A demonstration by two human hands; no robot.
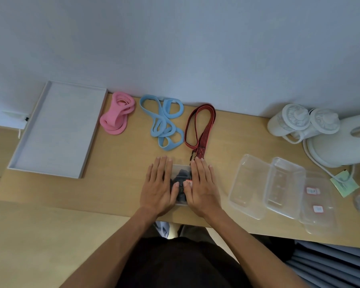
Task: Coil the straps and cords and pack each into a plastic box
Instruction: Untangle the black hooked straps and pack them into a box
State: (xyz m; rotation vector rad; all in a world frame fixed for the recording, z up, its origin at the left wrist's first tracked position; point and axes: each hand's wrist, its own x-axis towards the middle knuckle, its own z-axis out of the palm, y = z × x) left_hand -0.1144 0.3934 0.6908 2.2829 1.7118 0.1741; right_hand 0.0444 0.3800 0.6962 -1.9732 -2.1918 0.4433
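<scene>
A clear plastic box (pixel 181 170) with a dark coiled strap (pixel 180 179) inside sits on the wooden table near its front edge. My left hand (pixel 159 186) and my right hand (pixel 202 183) lie flat on top of it, fingers straight, pressing down on its two sides. Beyond the box lie three loose straps: a red and black one (pixel 204 129), a light blue one (pixel 164 121) and a pink one (pixel 117 114).
Several clear boxes and lids (pixel 279 188) lie to the right. A shallow grey tray (pixel 56 127) rests at the left by the wall. White jars (pixel 295 119), a white appliance (pixel 341 142) with its cord and a green note (pixel 344 182) stand at the far right.
</scene>
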